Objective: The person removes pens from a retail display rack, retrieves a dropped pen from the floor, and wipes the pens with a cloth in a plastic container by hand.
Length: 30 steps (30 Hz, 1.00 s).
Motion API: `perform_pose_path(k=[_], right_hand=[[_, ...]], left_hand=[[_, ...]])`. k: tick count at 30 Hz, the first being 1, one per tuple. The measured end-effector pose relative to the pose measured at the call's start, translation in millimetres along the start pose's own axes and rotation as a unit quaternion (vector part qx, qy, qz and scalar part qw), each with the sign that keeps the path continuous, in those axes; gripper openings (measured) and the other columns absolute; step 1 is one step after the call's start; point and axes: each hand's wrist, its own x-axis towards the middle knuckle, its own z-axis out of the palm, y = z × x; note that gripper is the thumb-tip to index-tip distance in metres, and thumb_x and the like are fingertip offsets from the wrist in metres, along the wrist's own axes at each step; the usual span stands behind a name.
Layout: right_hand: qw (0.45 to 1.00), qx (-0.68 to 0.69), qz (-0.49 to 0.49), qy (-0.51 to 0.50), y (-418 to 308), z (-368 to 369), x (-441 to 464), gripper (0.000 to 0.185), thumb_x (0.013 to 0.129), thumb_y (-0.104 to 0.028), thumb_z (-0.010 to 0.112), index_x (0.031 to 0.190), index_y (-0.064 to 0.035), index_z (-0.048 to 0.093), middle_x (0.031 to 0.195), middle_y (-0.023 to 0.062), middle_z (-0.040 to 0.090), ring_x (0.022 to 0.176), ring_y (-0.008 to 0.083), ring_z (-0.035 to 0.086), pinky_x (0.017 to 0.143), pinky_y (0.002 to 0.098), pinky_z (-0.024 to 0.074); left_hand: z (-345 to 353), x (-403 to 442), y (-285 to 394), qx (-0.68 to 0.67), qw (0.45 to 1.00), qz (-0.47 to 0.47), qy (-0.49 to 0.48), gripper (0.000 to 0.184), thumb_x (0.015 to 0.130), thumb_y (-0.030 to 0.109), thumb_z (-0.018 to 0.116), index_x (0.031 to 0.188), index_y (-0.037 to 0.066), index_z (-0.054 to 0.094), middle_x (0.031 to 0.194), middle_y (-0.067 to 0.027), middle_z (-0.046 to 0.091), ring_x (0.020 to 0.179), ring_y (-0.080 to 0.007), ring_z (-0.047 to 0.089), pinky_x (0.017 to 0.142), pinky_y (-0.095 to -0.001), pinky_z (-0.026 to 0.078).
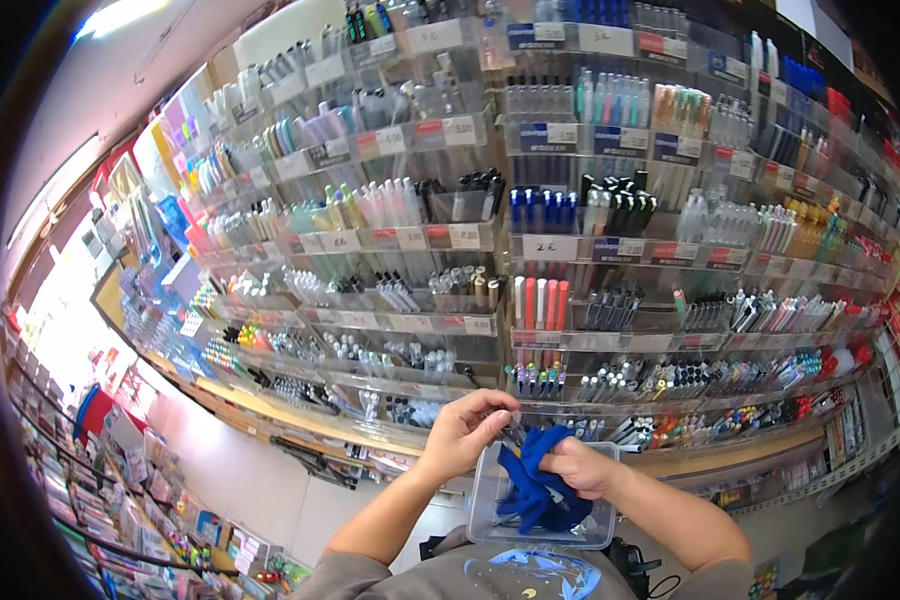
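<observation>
My left hand [467, 432] is closed, its thumb and fingers pinching a slim dark-and-clear pen [513, 432] by its upper part. Bunched in my right hand [582, 468] is a blue cloth [542, 497], which lies against the pen's lower part and partly hides it. The rest of the cloth hangs into a clear plastic box [602, 532] close in front of my body. Both hands are above the box, near its far rim. What lies under the cloth in the box is mostly hidden.
A tall rack of clear tiered trays [400, 322] full of pens rises in front, with price labels [550, 247] along its edges. A wooden ledge [370, 432] runs below it. At the left stands another goods shelf [120, 490], beyond a tiled floor [260, 485].
</observation>
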Motion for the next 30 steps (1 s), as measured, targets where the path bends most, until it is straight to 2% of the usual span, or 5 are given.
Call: perform_pose_path(k=[3, 7, 22, 27, 30], right_hand=[[1.0, 0.014, 0.005, 0.014, 7.5, 5.1, 6.5, 0.014, 0.086, -0.009, 0.049, 0.098, -0.0032, 0.054, 0.088, -0.0001, 0.055, 0.077, 0.0083, 0.052, 0.069, 0.0223, 0.045], [0.998, 0.014, -0.045, 0.05, 15.1, 14.5, 16.4, 0.014, 0.086, -0.007, 0.049, 0.099, -0.0039, 0.054, 0.09, -0.0001, 0.054, 0.08, 0.0077, 0.05, 0.07, 0.0217, 0.0435], [0.952, -0.277, -0.124, 0.03, 39.9, 14.3, 2.5, 0.017, 0.081, -0.003, 0.049, 0.097, -0.0056, 0.055, 0.099, 0.0028, 0.051, 0.093, 0.0133, 0.046, 0.084, 0.028, 0.0368], [0.99, -0.071, 0.024, 0.117, 53.9, -21.7, 16.9, 0.021, 0.084, -0.002, 0.044, 0.103, -0.0035, 0.054, 0.092, 0.001, 0.056, 0.083, 0.0099, 0.05, 0.073, 0.0242, 0.0419], [0.999, 0.016, 0.027, 0.036, 0.0, 5.4, 19.0, 0.027, 0.084, -0.001, 0.04, 0.109, -0.0033, 0.052, 0.096, 0.0028, 0.056, 0.085, 0.0105, 0.051, 0.074, 0.0248, 0.0416]], left_hand=[[6.7, -7.0, -21.6, -0.143, 0.988, 0.038, 0.053, 0.038, 0.086, 0.017, 0.05, 0.118, 0.0, 0.04, 0.105, -0.013, 0.055, 0.097, -0.0159, 0.053, 0.086, -0.0274, 0.041], [24.7, -18.4, -35.7, -0.211, 0.975, -0.05, 0.047, 0.033, 0.089, 0.021, 0.044, 0.111, -0.002, 0.048, 0.117, -0.0161, 0.05, 0.107, -0.0217, 0.048, 0.094, -0.0324, 0.035], [-13.6, -2.0, -1.0, -0.292, 0.911, 0.092, 0.276, 0.02, 0.09, 0.019, 0.04, 0.09, 0.003, 0.052, 0.101, -0.0247, 0.057, 0.097, -0.0303, 0.056, 0.089, -0.0418, 0.041], [-12.1, 0.2, 3.2, -0.314, 0.923, 0.049, 0.215, 0.018, 0.09, 0.019, 0.042, 0.092, 0.003, 0.051, 0.103, -0.025, 0.056, 0.1, -0.0312, 0.054, 0.091, -0.0433, 0.039], [7.9, -2.3, -11.2, -0.316, 0.932, 0.006, 0.18, 0.02, 0.089, 0.021, 0.043, 0.093, 0.004, 0.051, 0.106, -0.0244, 0.055, 0.103, -0.0295, 0.053, 0.093, -0.0404, 0.037]])
